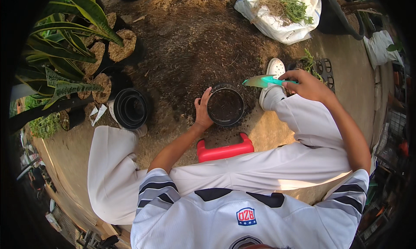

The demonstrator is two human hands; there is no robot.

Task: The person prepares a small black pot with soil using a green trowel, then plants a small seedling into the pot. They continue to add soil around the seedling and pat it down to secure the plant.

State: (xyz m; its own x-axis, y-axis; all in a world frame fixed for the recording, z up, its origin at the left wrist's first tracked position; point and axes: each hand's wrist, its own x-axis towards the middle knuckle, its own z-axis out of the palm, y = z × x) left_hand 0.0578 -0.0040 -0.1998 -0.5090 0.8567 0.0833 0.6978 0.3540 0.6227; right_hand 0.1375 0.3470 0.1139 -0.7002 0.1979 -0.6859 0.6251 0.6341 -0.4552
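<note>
While spread left hand (204, 112) cups round black pot (227, 123), right hand (307, 86) grips green trowel (262, 80). Red U-shaped piece (225, 153) sits nearside, nested black pots (125, 119) left.

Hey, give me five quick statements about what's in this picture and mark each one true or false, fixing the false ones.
1. The right hand holds a turquoise-handled trowel with a pointed blade. True.
2. The left hand is up in the air, away from everything. False: it is at the side of a round black plastic pot.
3. Green leafy plants lie on top of a bulging white sack. True.
4. The nested round black plastic pots stand to the right of the trowel. False: they stand to its left, near the person's left leg.
5. The trowel's blade points toward the person's body. False: it points left.
</note>
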